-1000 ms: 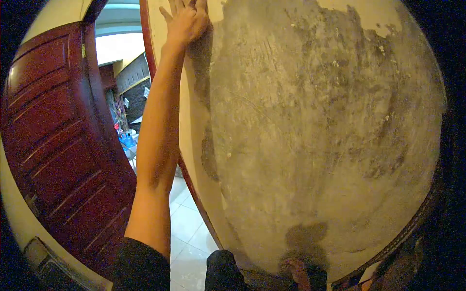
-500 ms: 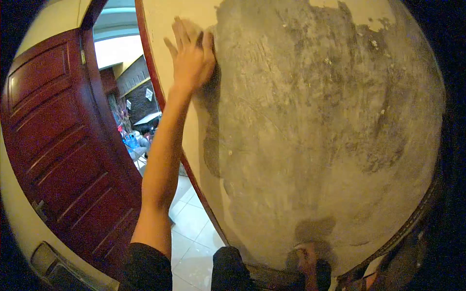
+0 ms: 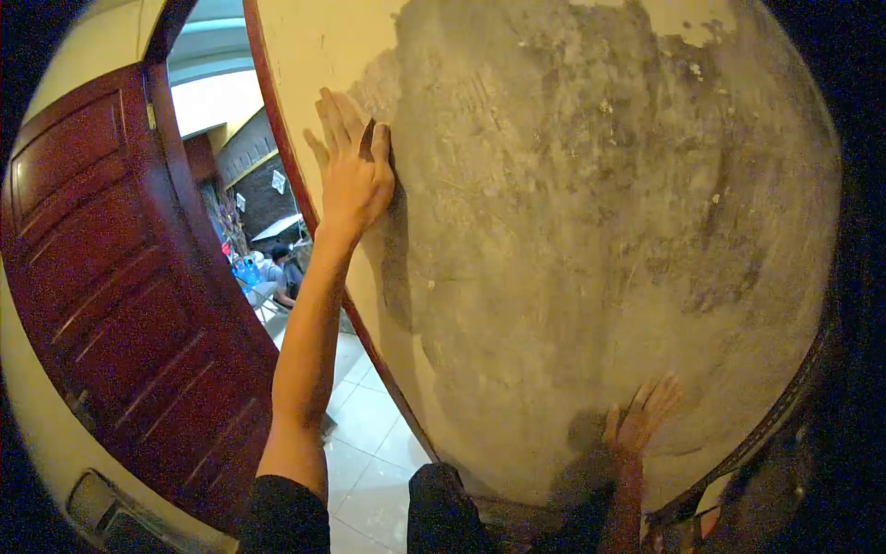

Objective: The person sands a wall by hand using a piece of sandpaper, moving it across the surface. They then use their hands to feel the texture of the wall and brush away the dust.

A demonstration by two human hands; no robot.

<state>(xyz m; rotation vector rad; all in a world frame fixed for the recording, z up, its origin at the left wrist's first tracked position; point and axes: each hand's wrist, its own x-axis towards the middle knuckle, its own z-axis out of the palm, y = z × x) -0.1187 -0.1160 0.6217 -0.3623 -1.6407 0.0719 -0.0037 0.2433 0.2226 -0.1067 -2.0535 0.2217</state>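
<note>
My left hand (image 3: 358, 175) lies against the cream edge strip of the wall (image 3: 305, 55), at the border of a large grey, patchy area (image 3: 517, 231). Its fingers are spread and point upward. A narrow dark shape shows between thumb and forefinger; whether it is an object or a shadow I cannot make out. Low on the grey area, my right hand (image 3: 644, 414) is flat with spread fingers, slightly blurred, and nothing shows in it. Its shadow falls to its left.
A dark red panelled door (image 3: 120, 240) stands at the left. Past the red door frame (image 3: 281, 138) are white floor tiles (image 3: 374, 452) and a person (image 3: 281, 272) low down in the background. A dark strap-like edge (image 3: 766, 434) runs along the lower right.
My left hand sits lower in the view, still on the wall. My right hand has moved up and to the right, and its fingers are now spread. The person beyond the doorway shows more clearly.
</note>
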